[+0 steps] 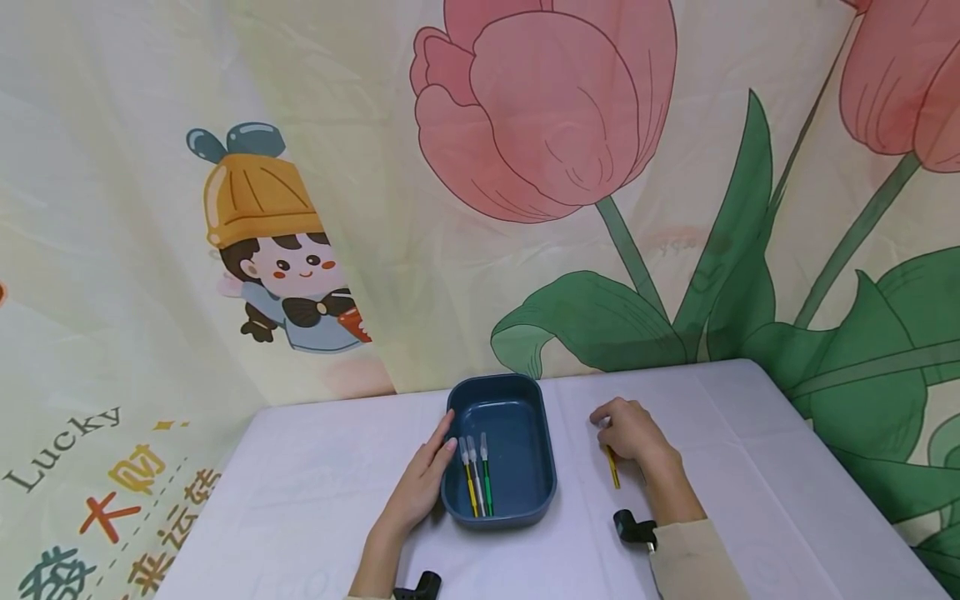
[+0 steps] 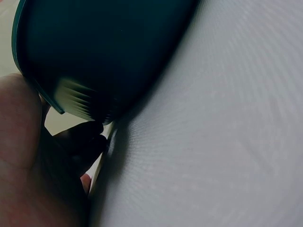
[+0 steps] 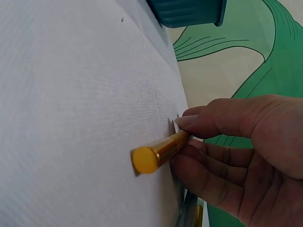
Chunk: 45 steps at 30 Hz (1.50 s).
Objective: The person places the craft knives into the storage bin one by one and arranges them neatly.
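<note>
My left hand (image 1: 420, 479) lies along the left side of a dark blue tray (image 1: 525, 483); its fairly straight fingers and thumb touch the wall and rim. Inside, towards the tray's left, lie three slim pens with clear caps: a yellow pen (image 1: 470, 485), a white or silver pen (image 1: 477, 483) and a green pen (image 1: 487, 483). To the right of the tray, my right hand (image 1: 630, 429) pinches a gold-yellow pen (image 3: 161, 151) between thumb and fingers, close to the tabletop. The fingers hide the pen's far part.
A white cloth covers the table (image 1: 322, 483). Beneath my right hand, a dark grey stick-like thing (image 3: 188, 210) and a gold piece (image 3: 199, 215) partly show; their kind is unclear. Behind the table hangs a printed backdrop (image 1: 360, 167) with tulips and a cartoon child.
</note>
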### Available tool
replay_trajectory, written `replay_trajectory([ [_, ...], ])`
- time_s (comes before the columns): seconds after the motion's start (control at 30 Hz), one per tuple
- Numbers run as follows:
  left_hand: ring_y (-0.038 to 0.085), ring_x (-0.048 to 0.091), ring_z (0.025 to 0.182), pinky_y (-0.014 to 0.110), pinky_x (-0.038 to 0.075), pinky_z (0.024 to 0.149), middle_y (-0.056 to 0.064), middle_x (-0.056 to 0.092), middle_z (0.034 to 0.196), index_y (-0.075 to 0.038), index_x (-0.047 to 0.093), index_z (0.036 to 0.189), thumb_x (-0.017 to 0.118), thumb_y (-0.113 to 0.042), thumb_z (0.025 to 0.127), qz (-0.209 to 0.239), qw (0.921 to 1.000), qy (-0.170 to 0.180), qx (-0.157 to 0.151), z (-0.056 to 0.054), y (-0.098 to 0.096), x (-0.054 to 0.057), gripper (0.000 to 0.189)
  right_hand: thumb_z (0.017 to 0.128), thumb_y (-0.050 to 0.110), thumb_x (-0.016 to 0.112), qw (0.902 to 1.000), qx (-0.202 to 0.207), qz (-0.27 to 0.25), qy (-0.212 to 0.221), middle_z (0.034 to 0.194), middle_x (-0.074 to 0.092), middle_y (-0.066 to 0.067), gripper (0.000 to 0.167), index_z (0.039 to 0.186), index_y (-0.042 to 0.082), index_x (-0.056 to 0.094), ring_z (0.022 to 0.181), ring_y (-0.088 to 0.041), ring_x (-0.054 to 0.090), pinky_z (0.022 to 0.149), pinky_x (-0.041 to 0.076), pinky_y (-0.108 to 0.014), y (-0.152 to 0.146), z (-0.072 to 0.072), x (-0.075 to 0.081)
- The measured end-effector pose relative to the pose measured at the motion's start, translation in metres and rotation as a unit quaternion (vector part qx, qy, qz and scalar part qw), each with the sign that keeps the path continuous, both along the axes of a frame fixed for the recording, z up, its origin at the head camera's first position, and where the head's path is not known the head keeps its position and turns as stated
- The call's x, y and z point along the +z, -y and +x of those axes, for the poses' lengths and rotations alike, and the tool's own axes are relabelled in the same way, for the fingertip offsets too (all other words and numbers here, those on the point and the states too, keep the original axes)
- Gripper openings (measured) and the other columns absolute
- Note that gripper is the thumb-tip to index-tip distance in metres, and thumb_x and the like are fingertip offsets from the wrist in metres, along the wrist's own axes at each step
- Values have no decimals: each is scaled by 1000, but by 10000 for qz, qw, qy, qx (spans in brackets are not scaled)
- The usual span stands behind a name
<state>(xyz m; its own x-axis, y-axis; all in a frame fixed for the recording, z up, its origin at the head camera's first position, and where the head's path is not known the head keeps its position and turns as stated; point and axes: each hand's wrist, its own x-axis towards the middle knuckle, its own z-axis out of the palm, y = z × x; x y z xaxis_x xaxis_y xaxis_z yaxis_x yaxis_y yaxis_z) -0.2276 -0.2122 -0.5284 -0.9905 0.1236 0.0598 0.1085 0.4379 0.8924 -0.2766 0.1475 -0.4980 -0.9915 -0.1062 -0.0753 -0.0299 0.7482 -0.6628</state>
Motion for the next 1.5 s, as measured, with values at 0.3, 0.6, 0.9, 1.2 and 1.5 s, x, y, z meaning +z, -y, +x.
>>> replay_trajectory([
  [0.3, 28, 22, 161, 65, 12, 128, -15, 28, 170, -44, 32, 162, 43, -48, 111, -3, 10000, -29, 4, 0, 1, -1, 52, 91, 0, 69, 9996, 89, -137, -216, 76, 66, -5, 35, 125, 4, 75, 61, -18, 58, 55, 48, -29, 1, -2, 2],
  [0.6, 27, 20, 161, 66, 10, 127, -15, 28, 169, -46, 32, 161, 43, -45, 112, -4, 10000, -54, -19, -1, 1, -2, 51, 92, -1, 71, 9971, 313, -457, -521, 76, 67, -5, 34, 126, 0, 74, 63, -16, 58, 58, 51, -28, 2, -5, 5],
  [0.9, 22, 21, 161, 62, 10, 129, -19, 29, 168, -45, 32, 161, 43, -50, 110, 3, 9999, -124, -29, -1, 2, -3, 52, 93, -1, 71, 9959, 366, -450, -699, 72, 63, -4, 36, 129, 1, 72, 59, -15, 57, 56, 50, -28, 7, -4, 11],
  [1.2, 26, 19, 161, 65, 4, 129, -13, 29, 170, -42, 32, 162, 42, -49, 111, 17, 9997, -227, -58, -1, 2, -4, 53, 94, -1, 71, 9936, 377, -672, -829, 72, 63, -4, 37, 131, 1, 71, 59, -15, 58, 57, 51, -27, 14, -1, 20],
  [1.5, 28, 19, 161, 66, 6, 128, -13, 30, 169, -43, 34, 161, 44, -50, 110, 56, 9998, -174, -44, 1, 1, -1, 53, 94, 3, 73, 9894, 399, -438, -1325, 77, 64, -1, 37, 131, 6, 73, 64, -13, 56, 56, 50, -26, 19, 4, 31],
])
